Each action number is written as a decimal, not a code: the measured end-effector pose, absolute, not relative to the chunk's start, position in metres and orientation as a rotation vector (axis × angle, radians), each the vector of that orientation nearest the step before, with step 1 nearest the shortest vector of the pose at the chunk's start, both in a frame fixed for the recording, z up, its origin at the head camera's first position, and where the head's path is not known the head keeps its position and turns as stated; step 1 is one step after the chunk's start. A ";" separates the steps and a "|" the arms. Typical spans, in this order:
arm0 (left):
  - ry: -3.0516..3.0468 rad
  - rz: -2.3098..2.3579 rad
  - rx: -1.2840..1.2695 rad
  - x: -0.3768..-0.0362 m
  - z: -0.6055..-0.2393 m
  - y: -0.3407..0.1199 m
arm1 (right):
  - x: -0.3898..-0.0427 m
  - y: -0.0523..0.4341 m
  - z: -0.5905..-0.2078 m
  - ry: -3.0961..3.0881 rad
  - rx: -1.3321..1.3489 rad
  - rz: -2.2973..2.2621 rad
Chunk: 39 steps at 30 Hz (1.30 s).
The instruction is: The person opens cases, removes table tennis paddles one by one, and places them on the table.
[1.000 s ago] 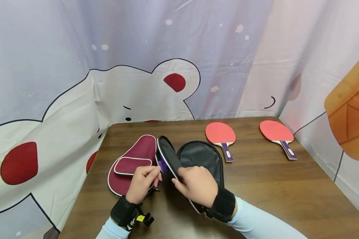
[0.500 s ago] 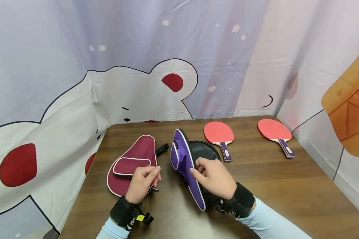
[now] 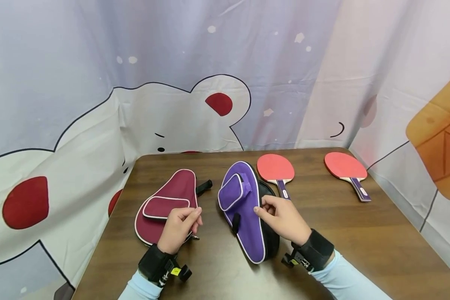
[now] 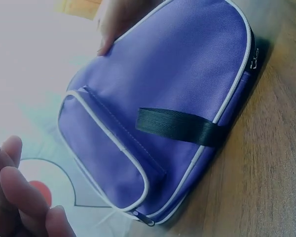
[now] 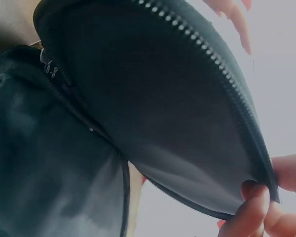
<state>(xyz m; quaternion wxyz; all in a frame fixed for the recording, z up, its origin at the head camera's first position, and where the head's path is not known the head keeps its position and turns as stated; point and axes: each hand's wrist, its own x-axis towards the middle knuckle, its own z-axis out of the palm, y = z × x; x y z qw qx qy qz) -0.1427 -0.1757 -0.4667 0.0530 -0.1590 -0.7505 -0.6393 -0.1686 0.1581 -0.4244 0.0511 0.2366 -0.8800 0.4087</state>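
Observation:
A purple bat case (image 3: 243,225) with white piping, a front pocket and a black strap stands tilted in the middle of the table. My right hand (image 3: 285,221) pinches the white-piped rim of its front flap between thumb and fingers. In the right wrist view the case's black lining (image 5: 153,103) shows, unzipped and spread, with the fingers (image 5: 249,212) at the rim. My left hand (image 3: 180,229) hovers at the right edge of a maroon bat case (image 3: 178,183), its fingers loosely curled with nothing between them. Those loose fingers (image 4: 24,192) appear at the lower left of the left wrist view.
Two red table tennis bats lie behind and to the right, one bat (image 3: 275,167) close to the purple case and another bat (image 3: 346,165) near the table's (image 3: 360,250) far right corner. A black strap (image 3: 204,187) sticks out from the maroon case. A printed curtain hangs behind.
My right hand has moved rightward, swinging the purple case's flap over so its purple outside faces left and up and the black inside is covered. The left hand stays in place.

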 end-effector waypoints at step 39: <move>-2.782 -0.742 -0.571 -0.177 -0.450 -0.273 | -0.200 0.215 -0.475 -3.016 0.408 0.827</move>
